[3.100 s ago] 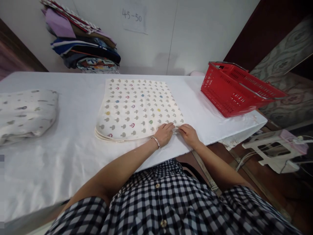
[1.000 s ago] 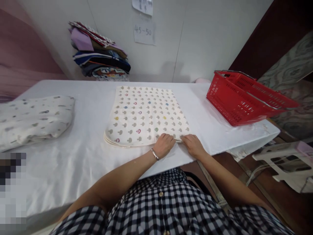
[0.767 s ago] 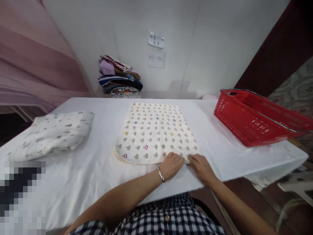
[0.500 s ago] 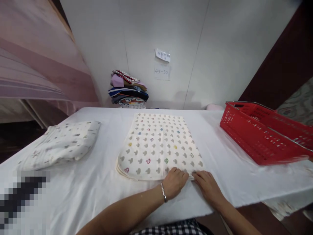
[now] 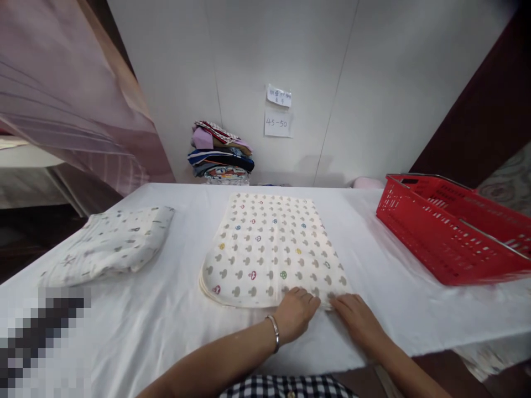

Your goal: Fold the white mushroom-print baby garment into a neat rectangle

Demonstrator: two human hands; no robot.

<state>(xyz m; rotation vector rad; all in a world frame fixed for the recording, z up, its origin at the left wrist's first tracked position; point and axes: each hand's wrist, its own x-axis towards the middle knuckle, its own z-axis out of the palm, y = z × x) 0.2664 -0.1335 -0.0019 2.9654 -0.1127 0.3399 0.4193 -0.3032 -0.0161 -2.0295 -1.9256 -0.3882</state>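
Observation:
A cream cloth with a mushroom print (image 5: 265, 251) lies folded flat in several layers on the white-covered table. Its rounded near left corner shows the stacked edges. My left hand (image 5: 297, 316), with a silver bracelet at the wrist, is closed on the near edge of this cloth, right of its middle. Close beside it, my right hand (image 5: 360, 321) pinches the near right corner with bent fingers. The thumbs and the bit of edge under the fingers are largely hidden.
On the left lies a second folded white cloth (image 5: 116, 243) with a small print. A red plastic basket (image 5: 431, 237) stands at the right. Against the wall rises a pile of folded clothes (image 5: 222, 157), with paper notes (image 5: 279, 122) to its right. Pink sheer fabric (image 5: 83, 94) hangs at the left.
The view has shifted slightly, so everything sits a little to the right and lower. Both hands stay at the cloth's near edge, and the cloth lies as before.

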